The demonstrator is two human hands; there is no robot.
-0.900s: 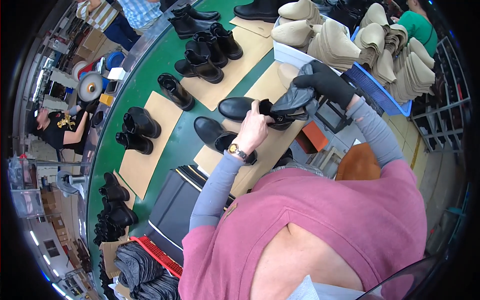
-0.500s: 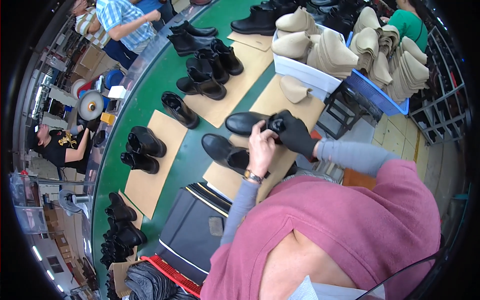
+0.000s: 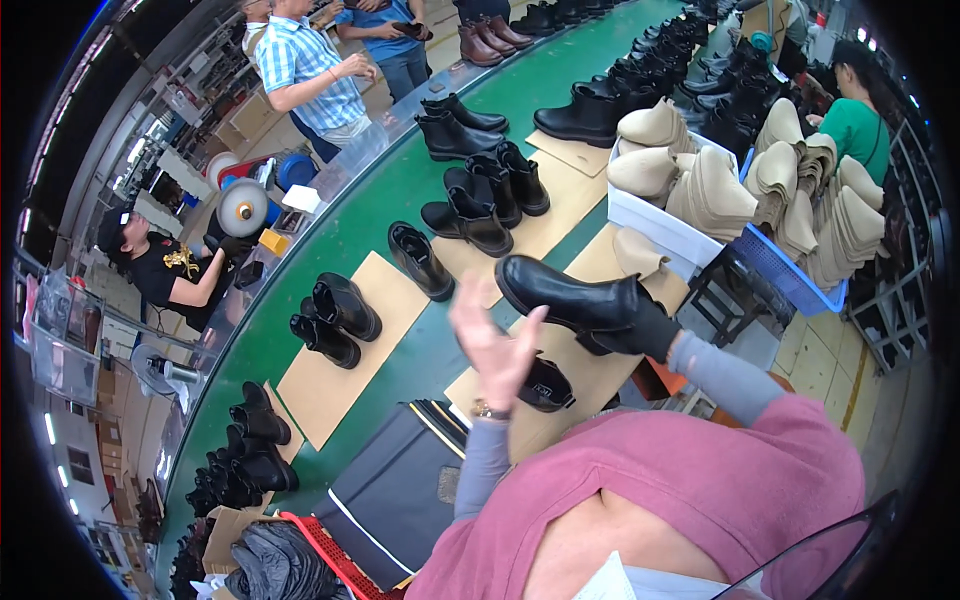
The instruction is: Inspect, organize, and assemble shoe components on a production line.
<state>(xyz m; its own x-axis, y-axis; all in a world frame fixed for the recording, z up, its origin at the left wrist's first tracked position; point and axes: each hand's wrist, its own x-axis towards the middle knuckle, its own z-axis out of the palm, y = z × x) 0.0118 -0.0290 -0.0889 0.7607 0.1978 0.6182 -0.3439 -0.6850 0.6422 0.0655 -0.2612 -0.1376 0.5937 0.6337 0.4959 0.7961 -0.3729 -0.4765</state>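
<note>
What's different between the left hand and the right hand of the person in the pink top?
The left hand is bare, while the right hand wears a black glove.
The left hand is open and empty, but the right hand holds up a black boot.
The left wrist has a watch; none shows on the right.
Both arms have grey sleeves.

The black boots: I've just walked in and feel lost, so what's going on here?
A person's gloved right hand holds a black boot up over the green table, toe pointing left. The bare left hand is open beside it; whether they touch is unclear. Another boot sits on a brown sheet below, partly hidden. More black boots stand farther across the table.
</note>
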